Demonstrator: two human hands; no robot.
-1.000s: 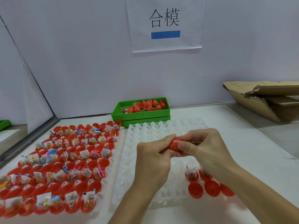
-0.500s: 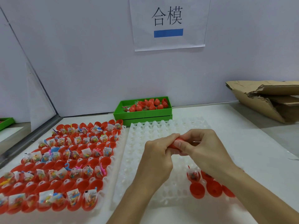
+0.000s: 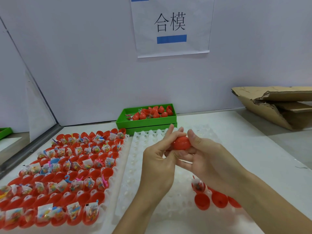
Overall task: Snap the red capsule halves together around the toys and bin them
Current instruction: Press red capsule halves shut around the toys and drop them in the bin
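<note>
A red capsule is held above the white moulded tray between both hands. My left hand pinches its left end, with the upper fingers stretched out straight. My right hand curls round its right side, thumb on top. Near my right wrist a few open red halves sit in the white tray, one with a bagged toy. At the back stands the green bin holding several red capsules.
To the left lies a tray packed with several red halves, many filled with bagged toys. A torn cardboard box rests at the right rear. A paper sign hangs on the grey wall behind.
Both hands have lifted slightly and turned the capsule, so more of its red shell shows. My left fingers have straightened. The head camera has tilted down a little.
</note>
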